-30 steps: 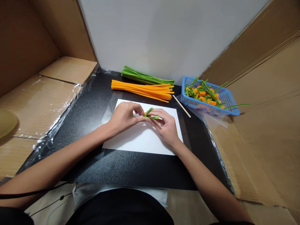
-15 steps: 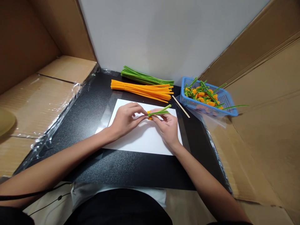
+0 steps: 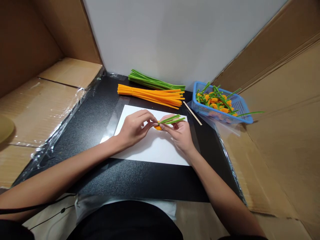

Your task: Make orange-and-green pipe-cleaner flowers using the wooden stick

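Above the white paper [image 3: 150,150], a small orange piece [image 3: 158,127] with two green stems [image 3: 173,119] is held between both hands. My left hand [image 3: 138,125] pinches the orange piece from the left with thumb and fingertips. From the right, my right hand [image 3: 178,131] pinches it where the green stems join, its thumb in front and the other fingers partly hidden behind the stems. The stems point right and slightly up over the right fingers.
Behind the paper lie a bundle of orange stems [image 3: 150,94] and a bundle of green stems [image 3: 155,81]. A thin wooden stick [image 3: 192,113] rests right of them, beside a blue basket [image 3: 221,115] of orange and green pieces. Cardboard walls flank the black table [image 3: 120,181].
The orange piece has turned and tipped slightly downward, showing more of its surface. Its green stems have swung a little lower, and my right hand has shifted slightly right.
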Demonstrator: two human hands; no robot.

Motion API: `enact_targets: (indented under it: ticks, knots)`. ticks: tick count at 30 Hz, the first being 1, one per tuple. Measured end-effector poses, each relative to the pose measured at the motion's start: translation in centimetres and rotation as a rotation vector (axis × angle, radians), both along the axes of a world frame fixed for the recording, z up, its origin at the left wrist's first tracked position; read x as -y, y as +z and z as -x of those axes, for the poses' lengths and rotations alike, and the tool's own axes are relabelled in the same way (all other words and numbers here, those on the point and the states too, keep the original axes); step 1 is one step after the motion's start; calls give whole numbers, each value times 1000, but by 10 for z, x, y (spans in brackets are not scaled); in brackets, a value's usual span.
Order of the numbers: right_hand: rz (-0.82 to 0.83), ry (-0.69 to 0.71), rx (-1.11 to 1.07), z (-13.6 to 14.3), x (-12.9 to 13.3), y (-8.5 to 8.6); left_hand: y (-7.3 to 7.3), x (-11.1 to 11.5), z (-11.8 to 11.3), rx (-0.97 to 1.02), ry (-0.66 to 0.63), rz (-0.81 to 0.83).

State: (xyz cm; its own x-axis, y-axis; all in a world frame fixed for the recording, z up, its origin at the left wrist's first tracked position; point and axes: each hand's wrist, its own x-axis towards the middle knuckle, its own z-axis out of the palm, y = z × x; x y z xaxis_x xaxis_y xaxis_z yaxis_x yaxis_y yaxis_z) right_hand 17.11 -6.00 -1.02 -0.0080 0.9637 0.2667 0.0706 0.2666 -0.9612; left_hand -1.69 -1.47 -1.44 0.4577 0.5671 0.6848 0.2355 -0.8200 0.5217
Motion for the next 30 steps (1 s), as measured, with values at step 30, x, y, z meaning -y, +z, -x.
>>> enact_targets:
  ticks: [30]
  knots:
    - [-722, -348, 593, 11, 13, -4, 22, 22, -20, 427, -111, 1257]
